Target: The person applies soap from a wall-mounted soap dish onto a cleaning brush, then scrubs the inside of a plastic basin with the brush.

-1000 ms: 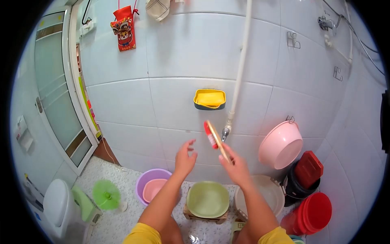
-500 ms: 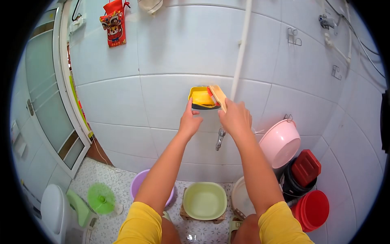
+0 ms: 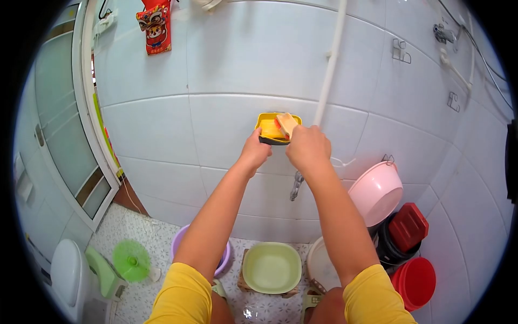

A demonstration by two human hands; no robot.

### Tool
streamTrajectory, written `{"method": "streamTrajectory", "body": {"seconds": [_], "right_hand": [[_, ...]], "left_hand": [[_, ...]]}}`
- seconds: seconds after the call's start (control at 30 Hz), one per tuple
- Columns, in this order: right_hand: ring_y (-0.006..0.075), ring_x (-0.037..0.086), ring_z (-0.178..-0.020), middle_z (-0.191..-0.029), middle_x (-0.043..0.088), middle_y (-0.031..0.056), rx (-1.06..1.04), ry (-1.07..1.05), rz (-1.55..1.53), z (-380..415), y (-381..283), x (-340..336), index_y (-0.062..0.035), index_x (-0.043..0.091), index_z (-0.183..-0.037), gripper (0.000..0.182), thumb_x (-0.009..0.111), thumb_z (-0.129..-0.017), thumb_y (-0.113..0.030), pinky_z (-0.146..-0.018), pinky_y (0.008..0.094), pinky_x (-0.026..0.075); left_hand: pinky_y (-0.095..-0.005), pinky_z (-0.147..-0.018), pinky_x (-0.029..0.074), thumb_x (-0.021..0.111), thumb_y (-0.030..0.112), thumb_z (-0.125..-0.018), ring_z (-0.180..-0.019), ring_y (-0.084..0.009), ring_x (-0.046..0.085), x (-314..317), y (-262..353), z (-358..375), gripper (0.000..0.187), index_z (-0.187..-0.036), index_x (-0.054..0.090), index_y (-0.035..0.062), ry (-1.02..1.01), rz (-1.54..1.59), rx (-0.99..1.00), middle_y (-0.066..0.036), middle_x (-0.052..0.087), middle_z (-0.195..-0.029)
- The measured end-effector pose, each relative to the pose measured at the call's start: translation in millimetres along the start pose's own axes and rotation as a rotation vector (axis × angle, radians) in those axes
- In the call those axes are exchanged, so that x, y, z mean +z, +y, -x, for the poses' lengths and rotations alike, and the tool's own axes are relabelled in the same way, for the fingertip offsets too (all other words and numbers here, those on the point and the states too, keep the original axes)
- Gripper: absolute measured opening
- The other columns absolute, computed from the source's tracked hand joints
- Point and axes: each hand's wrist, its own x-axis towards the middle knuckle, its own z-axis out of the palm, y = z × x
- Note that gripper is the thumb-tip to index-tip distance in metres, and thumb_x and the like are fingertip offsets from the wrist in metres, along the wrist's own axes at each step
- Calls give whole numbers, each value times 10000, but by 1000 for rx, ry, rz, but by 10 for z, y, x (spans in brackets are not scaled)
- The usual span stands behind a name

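Note:
A yellow box-like soap dish (image 3: 266, 128) with a dark underside is at the tiled wall in the middle of the view. My left hand (image 3: 256, 153) grips its left front edge, thumb at the rim and fingers beneath. In my right hand (image 3: 309, 149) is a scrub brush (image 3: 288, 123) with a pale wooden back and red bristles. Its bristles are down inside the right part of the dish; my fingers hide the handle. Whether the dish is fixed to the wall cannot be made out.
A metal tap (image 3: 296, 186) and a white pipe (image 3: 330, 65) are by my right hand. Below stands a pale green basin (image 3: 272, 244), with a purple basin (image 3: 228, 254) to its left. A pink basin (image 3: 377, 194) hangs right, above a red bucket (image 3: 415, 283).
My left hand has closed from a pointing finger onto the dish's edge. The brush has tipped and moved slightly left and down into the dish. The view has shifted a little.

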Motion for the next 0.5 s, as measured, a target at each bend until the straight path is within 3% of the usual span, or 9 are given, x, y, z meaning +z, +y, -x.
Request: {"method": "streamTrajectory", "body": {"seconds": [0.1, 0.17, 0.3, 0.37, 0.5], "right_hand": [[327, 613, -807, -894, 598, 176, -12, -8, -24, -34, -26, 99, -60, 639, -873, 183, 611, -719, -153, -716, 423, 495], [321, 616, -812, -880, 612, 138, -164, -50, -38, -75, -6, 187, -69, 639, -863, 188, 623, -706, -171, -714, 424, 495], [316, 614, -811, -860, 617, 107, -83, -102, -71, -55, 117, -106, -77, 642, -860, 189, 628, -704, -182, -710, 421, 493], [322, 612, -807, -845, 612, 126, -23, 25, -14, -25, 249, -162, -80, 646, -871, 185, 614, -711, -166, -702, 416, 491], [324, 609, -791, -842, 608, 143, 32, -18, 102, 19, 313, -192, -91, 651, -880, 178, 601, -718, -145, -698, 414, 491]], "left_hand": [[-335, -786, 440, 543, -5, -747, -932, -165, 530, -6, -8, -14, 772, -1428, 209, 143, -2, 41, -26, -95, 549, -1027], [-360, -808, 427, 541, -6, -749, -982, -171, 515, -14, 38, 37, 779, -1431, 210, 174, -31, 101, -69, -97, 542, -1061], [-370, -811, 418, 544, -6, -747, -1004, -175, 500, 9, -17, 35, 786, -1432, 214, 195, 2, 105, -64, -99, 535, -1084], [-365, -812, 416, 544, -12, -744, -1025, -175, 487, 13, -20, 58, 792, -1432, 214, 197, 9, 116, -76, -101, 532, -1091], [-344, -813, 414, 548, -20, -738, -1002, -176, 506, 34, -69, 7, 793, -1431, 220, 184, 24, 102, -46, -104, 540, -1074]]}}
